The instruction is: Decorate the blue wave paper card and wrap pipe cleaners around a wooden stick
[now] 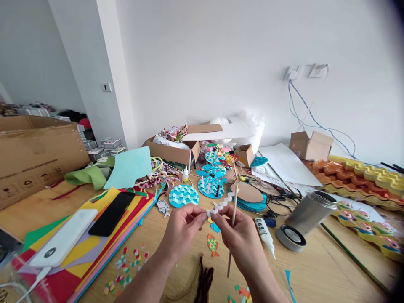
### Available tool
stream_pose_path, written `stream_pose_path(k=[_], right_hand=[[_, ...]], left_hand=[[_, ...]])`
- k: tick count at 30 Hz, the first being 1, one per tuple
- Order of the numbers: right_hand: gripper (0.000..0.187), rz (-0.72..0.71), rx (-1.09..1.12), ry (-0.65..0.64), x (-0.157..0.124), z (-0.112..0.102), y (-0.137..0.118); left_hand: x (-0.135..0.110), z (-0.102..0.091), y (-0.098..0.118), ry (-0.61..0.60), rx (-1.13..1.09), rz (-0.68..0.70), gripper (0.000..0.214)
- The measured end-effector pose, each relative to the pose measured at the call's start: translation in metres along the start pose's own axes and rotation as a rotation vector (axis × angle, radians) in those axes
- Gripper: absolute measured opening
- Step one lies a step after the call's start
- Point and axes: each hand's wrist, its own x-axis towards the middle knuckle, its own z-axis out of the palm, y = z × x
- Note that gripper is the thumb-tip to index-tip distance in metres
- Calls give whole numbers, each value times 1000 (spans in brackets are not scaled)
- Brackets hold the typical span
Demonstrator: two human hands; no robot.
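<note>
A white spiral-twisted strip that looks like a pipe cleaner (223, 204) runs between my hands, its coils rising toward the upper right. My left hand (184, 227) pinches its lower end between thumb and fingertips. Thumb and fingers of my right hand (241, 233) close on the strip too, and that hand also holds a thin wooden stick (230, 263), tilted nearly upright. Just below the hands lies a small orange patterned paper fish (212, 244). Beyond them are a round blue wave-patterned disc (184, 196) and a second blue disc (206, 189) with twisted pieces on it.
Coloured sheets (83, 261) lie at left under a black phone (112, 213) and a white power bank (65, 237). At right are a glue tube (264, 235), a metal canister (311, 212) and its lid (291, 238). Dark brown yarn (205, 280) lies in front, near paper scraps (135, 259).
</note>
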Motion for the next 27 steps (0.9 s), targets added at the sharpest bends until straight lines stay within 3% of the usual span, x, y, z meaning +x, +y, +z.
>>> stream_pose_path(k=[4, 10, 14, 20, 27], right_hand=[[23, -169, -284, 33, -4, 4, 1], [19, -472, -640, 84, -7, 8, 2], [19, -544, -700, 54, -6, 10, 3], [18, -375, -665, 67, -5, 14, 6], [26, 9, -295, -90, 4, 1, 5]], left_hand=[[1, -1, 2, 1, -246, -176, 23], [2, 0, 1, 38, -287, -229, 21], [2, 3, -1, 93, -296, -244, 27], [6, 4, -10, 156, -306, -320, 27], [9, -5, -13, 17, -540, -558, 12]])
